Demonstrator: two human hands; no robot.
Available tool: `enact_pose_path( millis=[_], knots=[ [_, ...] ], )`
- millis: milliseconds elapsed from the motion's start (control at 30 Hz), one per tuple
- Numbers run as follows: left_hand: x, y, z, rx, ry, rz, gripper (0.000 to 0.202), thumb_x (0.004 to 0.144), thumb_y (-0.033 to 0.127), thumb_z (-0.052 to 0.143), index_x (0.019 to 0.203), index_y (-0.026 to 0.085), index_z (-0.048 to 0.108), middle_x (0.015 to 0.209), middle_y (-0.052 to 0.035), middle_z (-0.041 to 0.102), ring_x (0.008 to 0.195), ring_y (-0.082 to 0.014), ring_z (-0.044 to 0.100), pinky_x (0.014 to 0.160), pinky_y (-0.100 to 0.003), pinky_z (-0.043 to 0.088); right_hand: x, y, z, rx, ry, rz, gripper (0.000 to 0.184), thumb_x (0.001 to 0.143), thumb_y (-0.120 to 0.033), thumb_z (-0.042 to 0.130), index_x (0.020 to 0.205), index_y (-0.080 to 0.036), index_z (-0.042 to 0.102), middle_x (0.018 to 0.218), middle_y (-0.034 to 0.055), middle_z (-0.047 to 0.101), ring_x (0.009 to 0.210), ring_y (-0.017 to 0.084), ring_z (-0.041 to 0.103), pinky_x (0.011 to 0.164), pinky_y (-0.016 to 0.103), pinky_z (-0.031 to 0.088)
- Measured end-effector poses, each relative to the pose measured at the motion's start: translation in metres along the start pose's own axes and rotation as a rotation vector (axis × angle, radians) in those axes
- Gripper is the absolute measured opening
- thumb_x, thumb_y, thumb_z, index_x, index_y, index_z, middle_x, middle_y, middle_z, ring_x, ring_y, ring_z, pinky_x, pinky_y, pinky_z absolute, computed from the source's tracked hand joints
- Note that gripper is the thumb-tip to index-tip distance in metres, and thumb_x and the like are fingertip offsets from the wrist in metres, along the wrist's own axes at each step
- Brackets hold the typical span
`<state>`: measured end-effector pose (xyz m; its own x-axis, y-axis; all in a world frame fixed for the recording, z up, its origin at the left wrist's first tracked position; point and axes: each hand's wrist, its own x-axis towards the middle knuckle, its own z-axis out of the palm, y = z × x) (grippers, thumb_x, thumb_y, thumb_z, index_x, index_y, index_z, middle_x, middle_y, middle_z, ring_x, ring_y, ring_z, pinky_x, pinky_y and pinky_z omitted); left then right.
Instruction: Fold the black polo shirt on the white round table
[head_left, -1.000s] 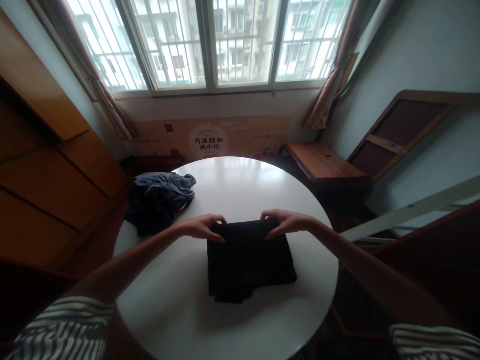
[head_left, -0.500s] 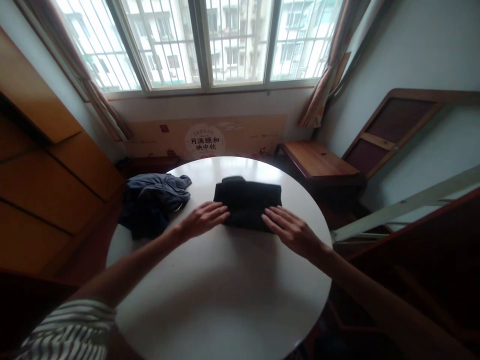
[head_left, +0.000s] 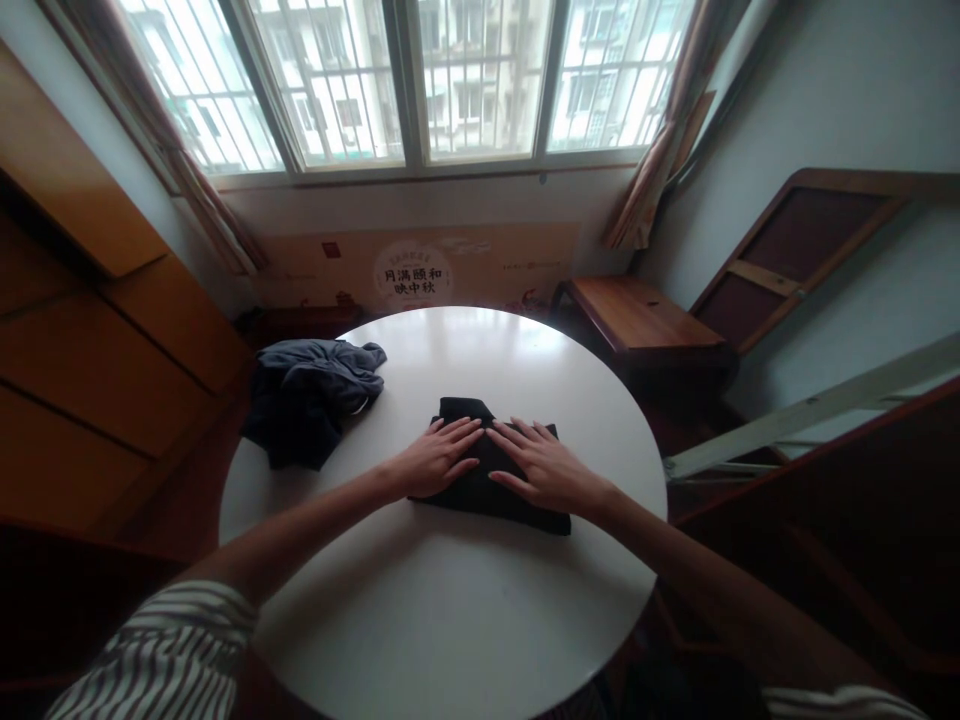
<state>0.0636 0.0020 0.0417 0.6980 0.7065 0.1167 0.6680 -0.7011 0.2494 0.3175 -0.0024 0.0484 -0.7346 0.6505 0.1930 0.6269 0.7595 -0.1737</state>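
Observation:
A folded black garment (head_left: 495, 500) lies flat on the white round table (head_left: 450, 610); which kind of garment it is I cannot make out. My left hand (head_left: 442, 457) rests palm down on its left part, fingers stretched out. On its right part lies my right hand (head_left: 544, 465), flat as well, with the fingers apart. The fingertips of both hands almost meet over the middle of the cloth. A corner of the black cloth sticks out beyond my left fingers, on the far side.
Crumpled grey and dark clothes (head_left: 307, 400) lie in a heap at the table's left edge. Beyond the table stands a low wooden bench (head_left: 637, 315) on the right. Orange-brown cabinets (head_left: 112, 380) line the left side, and a barred window (head_left: 405, 80) is ahead.
The black garment has come nearer to me and now lies flat on the table. Both hands have gone from its side edges to its top, closer together.

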Motion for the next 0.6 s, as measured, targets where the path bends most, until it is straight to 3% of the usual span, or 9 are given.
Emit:
enact_pose_path(
  millis=[167,300,433,600],
  knots=[
    [-0.021,-0.004,0.007,0.002,-0.071,-0.092,0.061,0.104,0.049,0.029,0.157,0.022,0.019,0.162,-0.0103,0.023,0.149,-0.027,0.022,0.118,-0.052,0.022,-0.026,0.01,0.021,-0.037,-0.067,0.189,0.076,0.096,-0.066,0.034,0.153,-0.015,0.035,0.158,0.0164,0.031,0.145,0.035,0.029,0.116,0.054,0.027],
    [-0.046,0.007,0.001,0.158,-0.064,0.066,0.074,0.092,0.057,0.054,0.154,0.024,0.03,0.161,-0.0149,0.023,0.147,-0.0372,0.022,0.116,-0.06,0.021,-0.033,0.016,0.013,-0.033,-0.056,0.224,0.073,0.096,-0.065,0.036,0.151,-0.018,0.038,0.152,0.0168,0.041,0.139,0.033,0.039,0.111,0.052,0.034],
    [-0.047,-0.002,-0.005,0.339,-0.044,0.152,0.054,0.094,0.022,0.055,0.147,0.028,0.045,0.159,-0.0114,0.032,0.146,-0.0345,0.026,0.115,-0.062,0.02,-0.029,0.013,0.004,-0.044,-0.011,0.261,0.06,0.097,-0.059,0.04,0.143,-0.021,0.05,0.13,0.0156,0.058,0.117,0.031,0.054,0.096,0.047,0.046],
    [-0.021,-0.03,-0.01,0.357,0.063,-0.029,0.075,0.076,-0.009,0.048,0.136,0.035,0.057,0.155,-0.0044,0.04,0.142,-0.0304,0.033,0.116,-0.061,0.024,-0.041,-0.011,0.003,-0.105,0.005,0.307,0.064,0.092,-0.064,0.048,0.131,-0.014,0.058,0.112,0.0174,0.063,0.098,0.032,0.06,0.086,0.049,0.048]
  ],
)
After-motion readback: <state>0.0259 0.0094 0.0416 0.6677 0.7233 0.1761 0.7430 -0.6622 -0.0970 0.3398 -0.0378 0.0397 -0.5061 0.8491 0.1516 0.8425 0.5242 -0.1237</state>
